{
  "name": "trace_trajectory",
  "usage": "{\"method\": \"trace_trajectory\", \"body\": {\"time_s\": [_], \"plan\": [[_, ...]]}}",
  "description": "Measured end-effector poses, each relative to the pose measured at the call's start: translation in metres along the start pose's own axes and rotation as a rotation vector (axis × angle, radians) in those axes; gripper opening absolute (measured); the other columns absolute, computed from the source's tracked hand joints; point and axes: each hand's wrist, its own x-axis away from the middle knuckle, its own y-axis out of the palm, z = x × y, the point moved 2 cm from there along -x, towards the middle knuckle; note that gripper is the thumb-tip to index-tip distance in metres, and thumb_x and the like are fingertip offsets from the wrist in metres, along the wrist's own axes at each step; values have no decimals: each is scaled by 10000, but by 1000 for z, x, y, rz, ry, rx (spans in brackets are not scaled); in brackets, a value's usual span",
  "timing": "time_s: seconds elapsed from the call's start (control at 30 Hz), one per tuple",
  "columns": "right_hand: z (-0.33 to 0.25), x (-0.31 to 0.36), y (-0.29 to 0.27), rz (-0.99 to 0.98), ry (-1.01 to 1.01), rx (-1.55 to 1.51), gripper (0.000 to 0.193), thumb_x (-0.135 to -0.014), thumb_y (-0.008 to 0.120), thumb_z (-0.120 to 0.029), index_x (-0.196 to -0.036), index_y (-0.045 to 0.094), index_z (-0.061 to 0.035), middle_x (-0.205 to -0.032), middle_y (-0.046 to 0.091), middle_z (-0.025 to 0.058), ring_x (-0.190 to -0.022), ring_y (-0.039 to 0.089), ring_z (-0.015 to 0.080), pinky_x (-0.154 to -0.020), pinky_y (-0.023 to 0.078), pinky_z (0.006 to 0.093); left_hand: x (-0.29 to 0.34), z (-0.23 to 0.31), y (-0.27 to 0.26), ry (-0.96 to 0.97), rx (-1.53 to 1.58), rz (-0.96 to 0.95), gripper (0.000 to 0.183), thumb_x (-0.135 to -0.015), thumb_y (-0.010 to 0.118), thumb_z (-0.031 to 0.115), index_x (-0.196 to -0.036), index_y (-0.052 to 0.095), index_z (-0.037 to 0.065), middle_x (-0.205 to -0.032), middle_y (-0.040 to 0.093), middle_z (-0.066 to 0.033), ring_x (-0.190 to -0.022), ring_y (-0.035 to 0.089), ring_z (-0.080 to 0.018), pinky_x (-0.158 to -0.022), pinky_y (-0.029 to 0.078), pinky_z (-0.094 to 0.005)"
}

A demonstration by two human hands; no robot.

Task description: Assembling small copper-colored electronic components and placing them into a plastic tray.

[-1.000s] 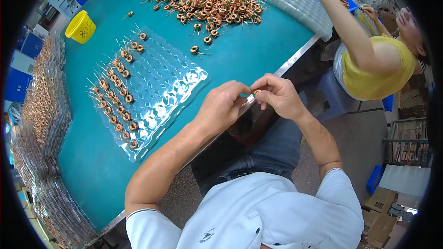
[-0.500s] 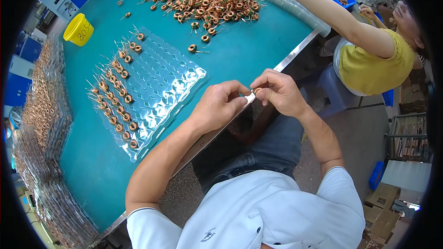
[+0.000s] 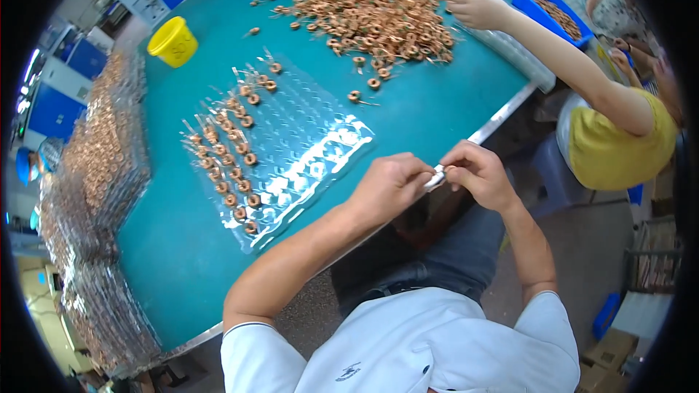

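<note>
At the table's near edge my left hand (image 3: pixel 393 185) is closed, pinching a small white piece (image 3: pixel 435 178) between thumb and fingers. Right beside it, my right hand (image 3: pixel 480 175) is closed too, its fingertips meeting the white piece. A sliver of a copper-coloured coil shows at the right fingertips; most of it is hidden. Left of my hands lies a clear plastic blister tray (image 3: pixel 313 113), its left part filled with rows of ring-shaped copper coils (image 3: pixel 250 159) whose wire leads stick out.
A big heap of copper coils (image 3: pixel 378 11) covers the far table. A co-worker's arm (image 3: pixel 575 62) reaches toward it from the right. Stacks of filled trays (image 3: pixel 102 160) line the left edge, near a yellow bucket (image 3: pixel 173 42). A blue bin (image 3: pixel 553 14) stands far right.
The whole view has shifted, so table and hands appear further right and lower. My hands stay together at the white piece. The co-worker's hand remains by the heap.
</note>
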Motion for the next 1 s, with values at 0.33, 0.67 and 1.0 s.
{"method": "trace_trajectory", "body": {"time_s": [0.33, 0.67, 1.0], "plan": [[17, -78, -30, 245, -180, 58, 101, -908, 633, -18, -1000, 630, 22, -913, 556, 35, -638, 531, 68, -555, 435, 202, -120, -69, -262, -250, -811, 404, 251, -839, 630, 216, -1013, 734, 68, -995, 712, -160, -930, 682, -315, -834, 532, -418], [31, -105, -31, 373, -101, 30, 114, -852, 619, 91, -960, 630, 55, -940, 560, 102, -626, 576, 110, -486, 461, 215, -275, -245, -355, -642, -954, 299, 312, -865, 653, 302, -1106, 714, 113, -1139, 686, -153, -1072, 650, -312, -907, 523, -445], [37, -107, -27, 385, -124, 46, 178, -807, 590, 141, -955, 606, 44, -951, 508, 92, -629, 546, 108, -517, 465, 219, -276, -228, -426, -368, -1009, 520, 345, -739, 681, 294, -962, 739, 36, -1033, 702, -200, -953, 682, -346, -867, 540, -424]]}}
